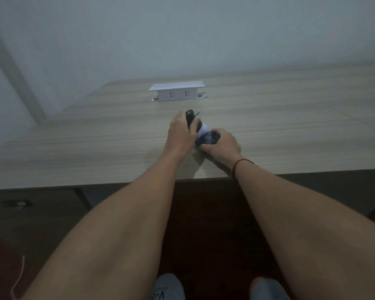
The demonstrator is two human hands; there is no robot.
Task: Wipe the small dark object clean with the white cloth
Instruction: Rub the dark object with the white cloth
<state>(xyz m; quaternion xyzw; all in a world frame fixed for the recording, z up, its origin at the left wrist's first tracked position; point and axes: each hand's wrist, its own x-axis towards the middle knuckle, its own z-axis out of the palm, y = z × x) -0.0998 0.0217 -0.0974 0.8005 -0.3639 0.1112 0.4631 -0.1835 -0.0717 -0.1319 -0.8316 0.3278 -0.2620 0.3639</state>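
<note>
My left hand (181, 133) is closed around a small dark object (190, 117), whose rounded black end sticks up above the fingers, with a thin piece jutting out to its right. A white cloth (203, 130) is bunched between my two hands, pressed against the dark object. My right hand (223, 146) rests low on the wooden desk (290, 126) and grips the cloth. A dark part (210, 138) shows between its fingers; I cannot tell whether it belongs to the same object. Most of the object is hidden by hands and cloth.
A white pop-up socket box (177, 92) stands raised from the desk behind my hands. A red string circles my right wrist (239, 163). The desk's front edge runs just under my forearms, with a dark drawer front and lock (20, 204) below left. A wall is behind.
</note>
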